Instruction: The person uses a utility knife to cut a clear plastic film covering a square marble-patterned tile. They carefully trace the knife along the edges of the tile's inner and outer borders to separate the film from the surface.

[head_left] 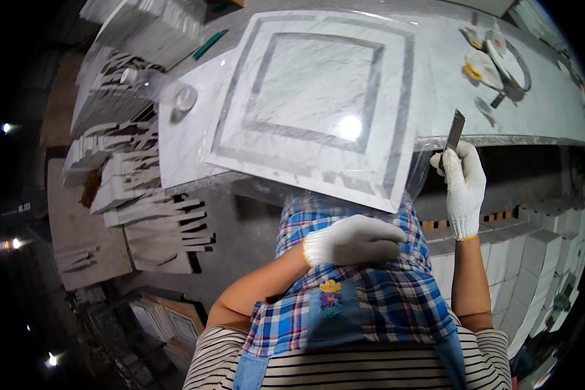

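Bench [539, 120]: grey-bordered marble panel [315, 88] overhangs front edge; borders look complete, loose clear film [422, 170] at right seems unfinished. Left hand [354, 241]: fingers together, palm hidden, contents undetermined. Right hand [465, 183], beyond front edge, pinches flat metal blade [456, 129].

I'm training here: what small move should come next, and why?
Probably steady the square, grey-bordered white marbled panel with the white-gloved left hand: the panel's near edge overhangs the pale bench, while the white-gloved right hand holds a flat grey blade.
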The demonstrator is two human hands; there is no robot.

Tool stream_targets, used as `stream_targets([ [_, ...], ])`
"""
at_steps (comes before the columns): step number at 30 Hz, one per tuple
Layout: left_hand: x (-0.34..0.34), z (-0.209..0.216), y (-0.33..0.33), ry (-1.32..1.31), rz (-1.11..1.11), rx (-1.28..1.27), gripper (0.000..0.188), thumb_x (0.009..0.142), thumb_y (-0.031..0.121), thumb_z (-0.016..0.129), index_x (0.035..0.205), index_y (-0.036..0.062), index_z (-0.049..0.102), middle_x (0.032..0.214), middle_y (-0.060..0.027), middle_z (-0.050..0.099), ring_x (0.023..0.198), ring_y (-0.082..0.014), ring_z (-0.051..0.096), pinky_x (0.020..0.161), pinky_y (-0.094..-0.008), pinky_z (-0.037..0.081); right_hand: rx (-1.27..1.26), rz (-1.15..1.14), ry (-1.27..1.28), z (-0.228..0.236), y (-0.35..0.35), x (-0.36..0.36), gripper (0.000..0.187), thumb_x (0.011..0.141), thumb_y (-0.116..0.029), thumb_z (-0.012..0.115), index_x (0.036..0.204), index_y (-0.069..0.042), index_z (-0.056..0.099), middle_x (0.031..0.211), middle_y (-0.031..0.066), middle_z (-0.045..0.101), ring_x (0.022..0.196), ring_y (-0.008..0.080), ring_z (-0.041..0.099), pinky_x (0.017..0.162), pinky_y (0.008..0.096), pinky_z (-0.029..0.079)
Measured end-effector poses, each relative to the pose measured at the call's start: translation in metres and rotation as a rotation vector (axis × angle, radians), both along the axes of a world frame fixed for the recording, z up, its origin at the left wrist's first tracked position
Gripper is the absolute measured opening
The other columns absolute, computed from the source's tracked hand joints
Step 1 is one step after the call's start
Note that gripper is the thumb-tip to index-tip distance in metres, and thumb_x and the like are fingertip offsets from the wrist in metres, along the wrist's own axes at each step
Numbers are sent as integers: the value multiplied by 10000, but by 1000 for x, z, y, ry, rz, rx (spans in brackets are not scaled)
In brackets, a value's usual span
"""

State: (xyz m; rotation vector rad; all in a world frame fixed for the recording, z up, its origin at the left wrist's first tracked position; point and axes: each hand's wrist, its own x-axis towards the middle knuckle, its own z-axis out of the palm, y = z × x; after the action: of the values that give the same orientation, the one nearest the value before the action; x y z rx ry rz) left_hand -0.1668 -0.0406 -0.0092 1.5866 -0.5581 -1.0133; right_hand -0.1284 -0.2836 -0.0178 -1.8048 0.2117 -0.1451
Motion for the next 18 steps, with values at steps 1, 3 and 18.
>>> stream_targets([
  [1,-4,1,10,76,94,-14,372,1020,282,636,1274,18,705,1257,-138,737,1162,-228,679,1033,-330,511,-56,38,3,-3,2,2,185,1059,-151,587,1140,0,658,903,48,734,803,74,637,743,251,523],
  [3,-17,-26,31,19,243,90,387,1034,309,613,1271,16,704,1221,-122,743,1114,-211,677,1006,-317,516,-171,114,5,-6,11,6,196,1046,-159,607,1144,-2,672,882,58,739,791,88,653,736,260,526],
  [18,-3,-50,52,628,1193,-58,532,1002,420,675,1176,-82,664,946,-218,736,745,-258,724,647,-309,585,-534,456,-71,11,62,10,145,944,-159,695,1042,-59,731,842,132,699,772,302,685,705,366,533],
])
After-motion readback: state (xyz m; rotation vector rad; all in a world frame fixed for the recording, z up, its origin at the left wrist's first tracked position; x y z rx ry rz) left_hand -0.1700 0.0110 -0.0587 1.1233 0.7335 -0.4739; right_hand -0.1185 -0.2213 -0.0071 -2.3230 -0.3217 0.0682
